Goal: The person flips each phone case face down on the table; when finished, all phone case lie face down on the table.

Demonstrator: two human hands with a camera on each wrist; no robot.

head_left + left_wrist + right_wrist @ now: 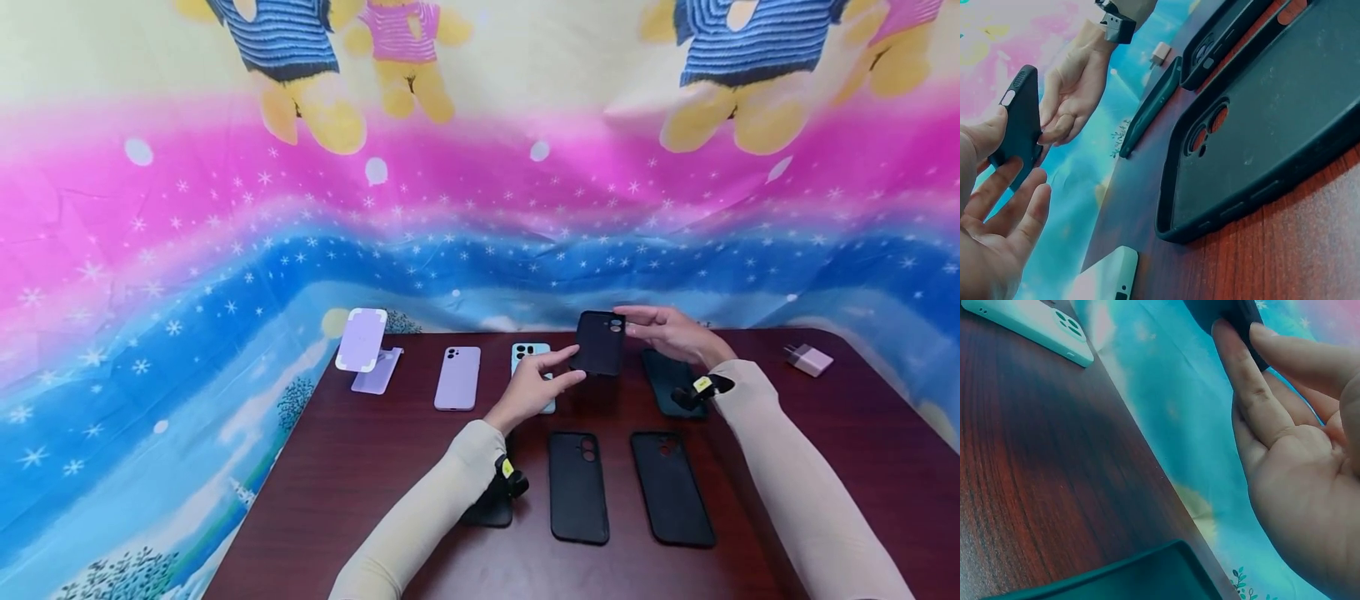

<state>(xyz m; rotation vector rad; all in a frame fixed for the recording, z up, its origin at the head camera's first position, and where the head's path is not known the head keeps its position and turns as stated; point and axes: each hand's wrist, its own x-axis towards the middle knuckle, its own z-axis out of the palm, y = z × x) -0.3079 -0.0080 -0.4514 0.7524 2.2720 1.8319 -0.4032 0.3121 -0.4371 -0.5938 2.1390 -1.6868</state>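
A black phone case (598, 346) is held up above the far part of the table, its camera cutouts at the upper right. My left hand (534, 387) pinches its lower left side between thumb and fingers. At the upper right corner, my right hand (675, 333) grips it by thumb and fingertips, as the right wrist view also shows. Behind the left hand, a light blue phone case (528, 352) is partly hidden. Below the right hand lies a dark green phone case (663, 375), partly covered by the wrist.
Two black phone cases (579, 492) lie side by side in front, and another dark case (491, 510) is partly under the left forearm. A lavender phone case (457, 379) and a lavender phone stand (362, 340) are at left. A charger plug (810, 360) sits at far right.
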